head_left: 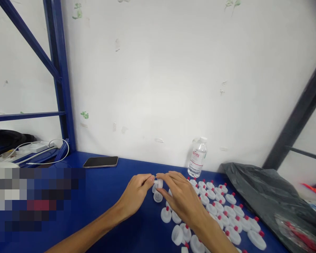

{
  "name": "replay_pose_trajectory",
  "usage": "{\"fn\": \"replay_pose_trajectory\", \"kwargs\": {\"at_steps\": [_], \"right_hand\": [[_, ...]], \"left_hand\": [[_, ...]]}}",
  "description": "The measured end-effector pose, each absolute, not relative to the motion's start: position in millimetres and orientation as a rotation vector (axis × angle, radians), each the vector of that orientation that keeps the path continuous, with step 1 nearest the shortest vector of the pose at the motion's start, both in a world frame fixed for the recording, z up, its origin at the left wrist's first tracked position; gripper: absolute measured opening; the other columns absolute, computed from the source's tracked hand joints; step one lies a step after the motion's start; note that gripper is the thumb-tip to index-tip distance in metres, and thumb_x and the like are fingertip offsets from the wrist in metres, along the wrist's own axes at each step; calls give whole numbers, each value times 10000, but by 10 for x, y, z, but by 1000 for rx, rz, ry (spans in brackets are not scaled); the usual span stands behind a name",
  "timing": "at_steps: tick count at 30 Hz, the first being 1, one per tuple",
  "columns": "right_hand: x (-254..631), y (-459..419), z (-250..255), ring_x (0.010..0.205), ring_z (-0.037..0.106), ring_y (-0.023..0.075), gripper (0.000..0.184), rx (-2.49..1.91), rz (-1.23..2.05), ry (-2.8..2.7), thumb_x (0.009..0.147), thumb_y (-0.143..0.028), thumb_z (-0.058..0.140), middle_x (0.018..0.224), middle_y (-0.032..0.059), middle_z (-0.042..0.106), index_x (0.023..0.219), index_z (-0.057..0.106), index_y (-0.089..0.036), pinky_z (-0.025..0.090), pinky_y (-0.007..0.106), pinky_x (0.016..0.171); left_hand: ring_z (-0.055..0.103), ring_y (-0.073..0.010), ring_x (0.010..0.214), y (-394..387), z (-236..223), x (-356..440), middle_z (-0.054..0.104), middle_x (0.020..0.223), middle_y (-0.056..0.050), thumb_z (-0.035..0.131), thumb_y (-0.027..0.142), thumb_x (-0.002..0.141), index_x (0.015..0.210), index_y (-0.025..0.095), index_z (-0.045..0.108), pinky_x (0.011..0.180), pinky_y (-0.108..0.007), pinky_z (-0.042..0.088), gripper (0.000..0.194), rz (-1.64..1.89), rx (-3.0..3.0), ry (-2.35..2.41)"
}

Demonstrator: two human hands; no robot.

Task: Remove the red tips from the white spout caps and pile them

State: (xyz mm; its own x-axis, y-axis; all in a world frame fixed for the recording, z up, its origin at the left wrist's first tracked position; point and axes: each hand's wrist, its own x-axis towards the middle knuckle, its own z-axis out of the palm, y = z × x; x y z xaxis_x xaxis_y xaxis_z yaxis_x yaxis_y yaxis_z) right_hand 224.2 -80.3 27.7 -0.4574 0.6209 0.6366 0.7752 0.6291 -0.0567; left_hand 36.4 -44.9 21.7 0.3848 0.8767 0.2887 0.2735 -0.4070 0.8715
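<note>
Above the blue table, a small translucent white plastic piece (160, 183) with a narrow tip is held between my two hands. My left hand (136, 191) pinches at its narrow tip with thumb and index finger; whether a separate small part sits in that pinch I cannot tell. Closed around its wider side are the thumb and fingers of my right hand (183, 196). Just below lies a similar round translucent piece (158, 197). Beside and under my right forearm spread several white plastic pieces with red tips (165, 215), some hidden by that arm.
A phone (101, 161) lies near the wall on the blue table (102, 211). At the back stands a water bottle (197, 158). A dark plastic bag (263, 189) covers the right side, with a clear packet of red parts (297, 232). White cables (42, 154) lie at left.
</note>
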Motion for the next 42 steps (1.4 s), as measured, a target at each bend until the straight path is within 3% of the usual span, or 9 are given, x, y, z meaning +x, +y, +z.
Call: {"fn": "replay_pose_trajectory", "kwargs": {"at_steps": [9,19,24,28,33,34,36,38,42], "right_hand": [[2177,-847,313,1011,667,253,284,-1024,-581,-2259,986,-122,514,1100,106,736,1263,555,-170,516,411,864],[2178,-836,289,1051,659,235,339,-995,-572,-2194,999,-144,526,1116,70,751,1332,544,-203,428,490,1056],[2203,-871,374,1079,601,275,333,-1253,-170,-2045,826,-282,792,1064,33,710,1134,676,-332,516,460,923],[2173,-925,446,1043,589,270,297,-1273,-124,-2023,811,-346,803,1038,21,697,1085,692,-359,508,462,914],[2505,-792,491,957,632,235,215,-1182,-439,-2059,933,-180,634,869,17,738,1110,693,-286,354,537,1071],[2635,-751,510,923,644,225,236,-1203,-512,-2015,946,-132,582,874,16,748,1073,712,-283,358,537,1063],[2862,-694,552,877,659,242,125,-1301,-565,-1814,929,-238,643,901,23,759,990,744,-281,415,530,997],[2949,-685,573,966,661,270,238,-1328,-436,-1713,877,-365,725,986,43,754,1099,728,-280,484,469,928],[2703,-737,464,1097,636,265,190,-1316,-99,-1990,901,-406,700,1041,17,741,1066,723,-314,455,458,1002]], "left_hand": [[100,-80,538,-388,218,411,193,606,105,564,644,745,655,240,289,496,-259,88,496,834,1400,930],[80,-83,527,-432,265,403,136,578,104,527,547,831,619,240,220,498,-269,110,483,803,1346,875],[268,-118,572,-447,323,313,305,573,50,348,466,999,601,204,318,577,-314,203,478,977,2138,999],[351,-147,637,-460,343,338,372,576,35,294,396,1034,629,203,332,652,-324,269,450,962,2464,966],[215,-110,538,-280,381,204,228,599,71,286,556,979,647,233,254,514,-269,230,464,939,2044,1017],[166,-107,517,-200,406,114,179,605,82,280,587,955,666,248,218,476,-258,211,450,945,1950,1103],[103,-113,520,-27,460,-81,121,633,84,205,578,953,691,260,154,450,-251,184,414,979,1943,1179],[139,-118,514,107,478,-222,145,621,80,177,553,962,680,257,166,471,-255,221,409,975,1998,1231],[384,-172,633,118,328,-220,408,616,21,404,474,932,649,225,387,611,-300,274,378,914,2240,1344]]}}
